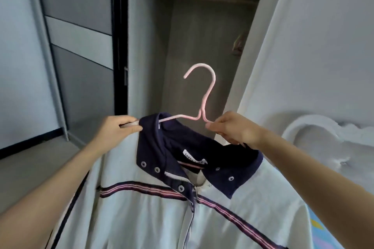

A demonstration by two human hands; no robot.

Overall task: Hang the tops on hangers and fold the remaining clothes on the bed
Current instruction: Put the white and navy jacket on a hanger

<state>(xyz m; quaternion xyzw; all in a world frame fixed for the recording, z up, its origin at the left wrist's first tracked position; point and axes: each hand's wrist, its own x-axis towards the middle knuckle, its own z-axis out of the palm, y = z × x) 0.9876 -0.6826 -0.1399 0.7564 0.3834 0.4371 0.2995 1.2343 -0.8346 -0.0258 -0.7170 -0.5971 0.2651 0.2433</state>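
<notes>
Left hand (119, 129), fingers curled, gripped the left end of a thin pink plastic hanger (204, 98) inside the shoulder of a white zip jacket with navy collar (145, 218). Right hand (235, 130) pinched the hanger's right arm. An open grey wardrobe (202, 36) stood behind.

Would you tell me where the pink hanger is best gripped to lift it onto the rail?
Grip the hanger at its bare neck, just under the hook, coming from the right: the hook opens left and must stay free, and the jacket covers its left end. The right hand pinches the wire beside that spot.
</notes>
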